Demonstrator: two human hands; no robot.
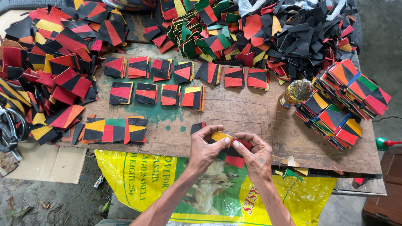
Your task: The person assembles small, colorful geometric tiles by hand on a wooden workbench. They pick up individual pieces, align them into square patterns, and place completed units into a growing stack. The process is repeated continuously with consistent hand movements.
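My left hand (204, 147) and my right hand (255, 157) meet over the front edge of a worn wooden board (243, 113). Together they pinch a small patchwork piece (228, 140) of yellow, black and red material, with a red and black part hanging below it. A single black piece (197, 127) lies on the board just left of my left hand. Neat rows of red and black patchwork squares (157, 93) sit further back on the board, and a group with yellow and green (113, 129) lies at the front left.
Loose heaps of cut pieces cover the left (46, 71) and the back (259, 29). Stacked finished squares (343, 100) stand at the right beside a small glass bottle (295, 93). Scissors (10, 129) lie at the far left. A yellow printed sack (146, 184) hangs below the board.
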